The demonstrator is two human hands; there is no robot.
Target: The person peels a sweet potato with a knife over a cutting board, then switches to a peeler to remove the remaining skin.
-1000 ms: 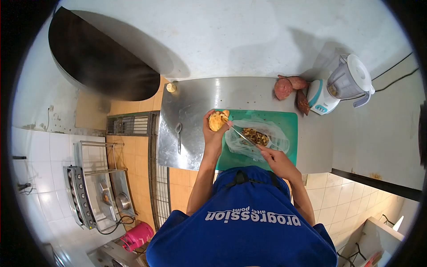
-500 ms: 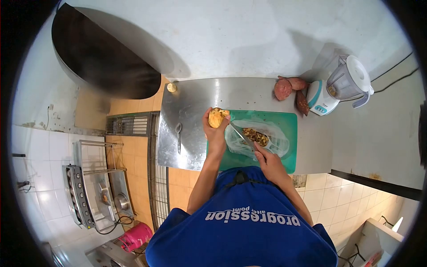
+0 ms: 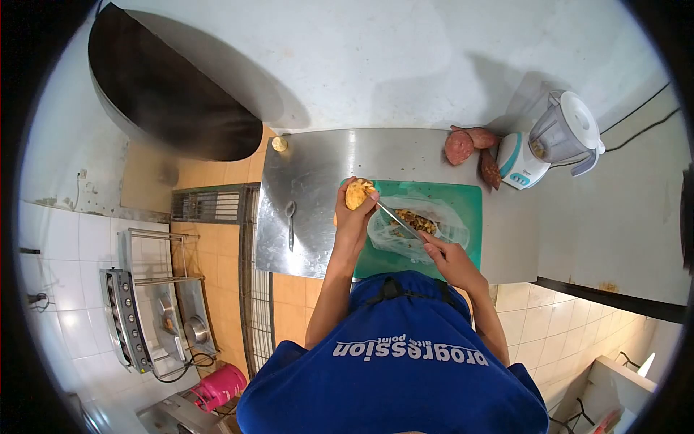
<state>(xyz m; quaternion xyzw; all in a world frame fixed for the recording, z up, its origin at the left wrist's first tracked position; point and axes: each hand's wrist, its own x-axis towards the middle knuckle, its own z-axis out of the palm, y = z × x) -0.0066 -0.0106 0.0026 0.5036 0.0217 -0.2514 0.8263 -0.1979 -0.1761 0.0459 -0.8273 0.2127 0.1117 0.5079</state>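
My left hand [image 3: 351, 217] is closed around a peeled yellow-orange tuber [image 3: 358, 194], above the left edge of the green cutting board [image 3: 470, 206]. My right hand [image 3: 450, 259] grips the handle of a knife [image 3: 401, 221]. The blade points up and left, its tip close to the tuber and my left fingers. Under the knife a clear plastic bag [image 3: 453, 226] lies on the board, with brown and yellow peelings [image 3: 419, 221] in it. Whether the blade touches the tuber is too small to tell.
On the steel table [image 3: 311, 166] lie a spoon [image 3: 290, 224], a small pale piece [image 3: 280, 144] at the back left corner, and several reddish tubers [image 3: 459, 147] beside a blender [image 3: 557, 137]. A pink gas cylinder [image 3: 220, 385] stands lower left.
My left hand has tilted the tuber and shifted slightly right. My right hand has moved a little right and down with the knife, uncovering part of the bag.
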